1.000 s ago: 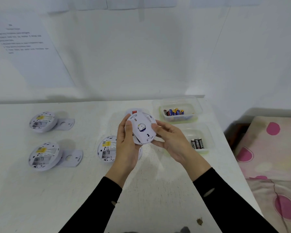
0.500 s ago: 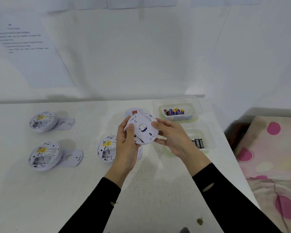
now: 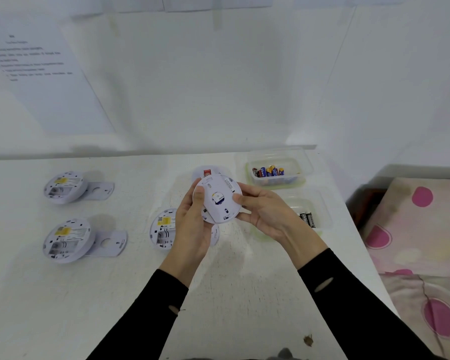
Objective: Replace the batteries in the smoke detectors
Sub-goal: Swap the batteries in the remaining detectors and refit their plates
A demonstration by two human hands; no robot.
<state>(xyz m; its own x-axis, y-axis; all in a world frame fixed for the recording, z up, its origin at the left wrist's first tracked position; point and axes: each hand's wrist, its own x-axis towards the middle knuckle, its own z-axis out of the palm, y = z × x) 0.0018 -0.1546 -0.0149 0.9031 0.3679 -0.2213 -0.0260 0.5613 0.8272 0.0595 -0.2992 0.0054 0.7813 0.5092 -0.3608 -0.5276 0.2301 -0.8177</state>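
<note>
Over white table (image 3: 63,307) by wall (image 3: 218,87), left hand (image 3: 192,229) and right hand (image 3: 265,216) grip smoke detector (image 3: 218,201); spotted bedding (image 3: 413,229) beside.

Both hands (image 3: 192,224) grip detector (image 3: 220,200).

Single head-worn view, wide-angle, looking forward and down, table (image 3: 63,307) close

light: bright, even, cool | shadows: soft, faint on table (image 3: 63,307) | blur: slight, paper (image 3: 37,74) text unreadable | edges: wide-angle bend
</note>
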